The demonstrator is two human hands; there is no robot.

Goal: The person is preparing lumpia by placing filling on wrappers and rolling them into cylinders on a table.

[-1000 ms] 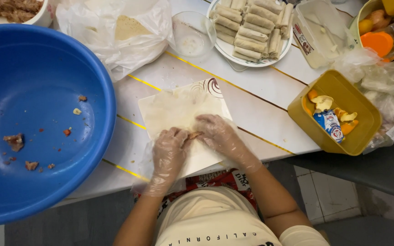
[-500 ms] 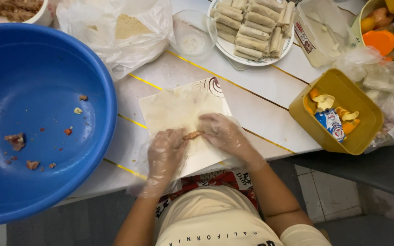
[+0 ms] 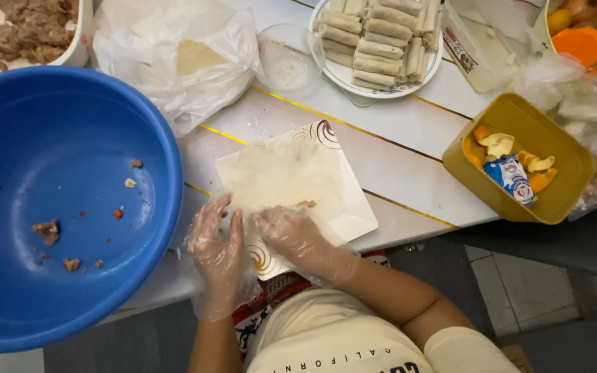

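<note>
White table (image 3: 409,131), square plate (image 3: 354,207): wrapper (image 3: 285,176) looks thin, soft, tears easily; grip near edge. L hand (image 3: 217,243) & R hand (image 3: 291,231), gloved, pinch it w/ fingertips.

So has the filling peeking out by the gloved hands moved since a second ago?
Yes. The filling, earlier showing between the left hand and right hand, now sits farther up the square plate, mostly covered by wrapper.

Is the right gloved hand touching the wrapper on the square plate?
Touching. The head view shows the right hand pressing its fingers onto the near edge of the wrapper.
</note>
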